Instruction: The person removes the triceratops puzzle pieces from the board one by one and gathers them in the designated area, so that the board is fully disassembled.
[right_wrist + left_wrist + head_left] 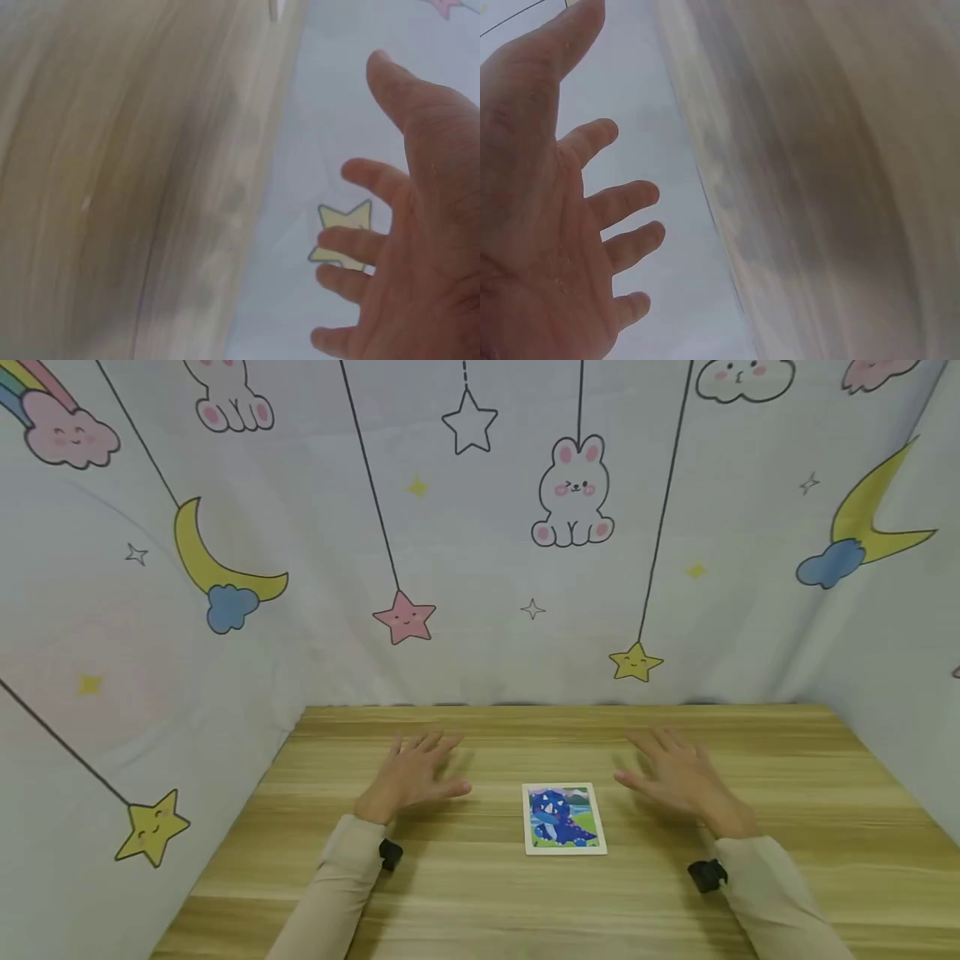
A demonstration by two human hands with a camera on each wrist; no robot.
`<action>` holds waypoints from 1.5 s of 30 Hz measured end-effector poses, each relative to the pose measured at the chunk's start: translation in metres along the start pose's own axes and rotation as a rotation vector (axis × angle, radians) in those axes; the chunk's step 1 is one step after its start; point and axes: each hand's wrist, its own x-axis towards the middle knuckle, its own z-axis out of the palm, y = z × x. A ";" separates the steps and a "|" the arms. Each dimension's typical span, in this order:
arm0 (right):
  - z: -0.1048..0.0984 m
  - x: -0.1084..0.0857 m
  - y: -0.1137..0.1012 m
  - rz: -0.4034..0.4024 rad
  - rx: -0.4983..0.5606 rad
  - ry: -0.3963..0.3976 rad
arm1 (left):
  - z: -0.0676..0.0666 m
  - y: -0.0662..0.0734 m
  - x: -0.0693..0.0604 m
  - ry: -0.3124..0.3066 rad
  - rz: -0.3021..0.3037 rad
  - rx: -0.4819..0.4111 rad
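we see a small picture card lying flat on the wood-grain table, between two hands and touching neither. its white border frames a blue dinosaur with water and green ground behind it. on one side we find the left hand, raised over the wood, its fingers spread and its thumb pointing toward the card. on the other side, the right hand mirrors it, fingers likewise fanned apart, thumb turned inward. in both wrist views we see the palms unfolded and soft shadows on the wood. each arm wears a light sleeve, with a small black device at the wrist. beyond the table's far edge we see a white cloth printed with stars, moons, clouds and rabbits.
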 end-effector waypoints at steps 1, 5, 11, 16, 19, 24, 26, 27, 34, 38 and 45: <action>0.000 0.002 -0.003 -0.009 -0.004 0.005 | -0.001 0.002 0.001 -0.008 0.003 -0.018; 0.001 0.012 -0.014 -0.065 -0.010 0.036 | -0.003 0.010 0.005 -0.058 -0.005 -0.056; 0.005 0.023 -0.030 -0.142 0.060 0.095 | -0.001 0.022 0.012 -0.087 0.016 -0.029; 0.016 0.030 -0.044 -0.151 0.121 0.037 | 0.005 0.034 0.017 -0.098 0.044 0.006; 0.022 0.035 -0.051 -0.160 0.149 -0.001 | 0.010 0.041 0.022 -0.112 0.066 0.004; 0.028 0.043 -0.064 -0.183 0.213 -0.042 | 0.018 0.051 0.030 -0.133 0.103 0.004; 0.027 0.046 -0.068 -0.210 0.235 -0.053 | 0.018 0.055 0.034 -0.146 0.105 0.000; 0.027 0.047 -0.070 -0.226 0.244 -0.058 | 0.017 0.056 0.036 -0.156 0.103 -0.010; 0.032 0.053 -0.081 -0.310 0.289 -0.122 | 0.016 0.067 0.045 -0.239 0.113 -0.062; 0.040 0.053 -0.084 -0.317 0.318 -0.179 | 0.017 0.072 0.048 -0.287 0.078 -0.043; 0.048 0.050 -0.084 -0.326 0.346 -0.232 | 0.016 0.086 0.054 -0.367 0.015 0.003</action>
